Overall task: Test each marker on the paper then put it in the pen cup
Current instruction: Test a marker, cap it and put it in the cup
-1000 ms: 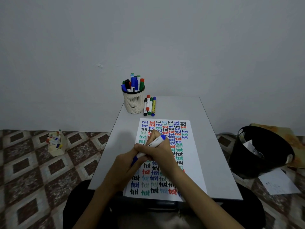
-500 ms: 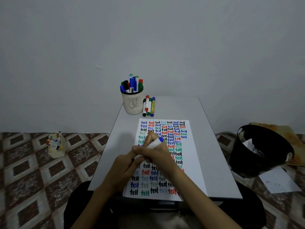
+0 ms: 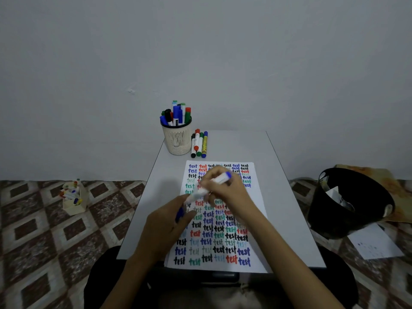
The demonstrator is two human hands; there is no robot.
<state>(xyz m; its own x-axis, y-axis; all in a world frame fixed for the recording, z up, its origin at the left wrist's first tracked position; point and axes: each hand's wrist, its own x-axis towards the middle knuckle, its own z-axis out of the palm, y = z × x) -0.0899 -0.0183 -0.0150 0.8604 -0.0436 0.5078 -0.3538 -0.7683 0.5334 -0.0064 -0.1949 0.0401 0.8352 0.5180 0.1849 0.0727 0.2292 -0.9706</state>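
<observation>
Nearest, a white paper sheet covered in rows of coloured "test" lies on the grey tabletop. Above its middle, the left hand pinches a blue marker cap. The right hand grips a white blue-ended marker, tilted, its lower end beside the left fingertips. Beyond, four loose markers lie just beside a cream perforated pen cup, which holds several markers.
</observation>
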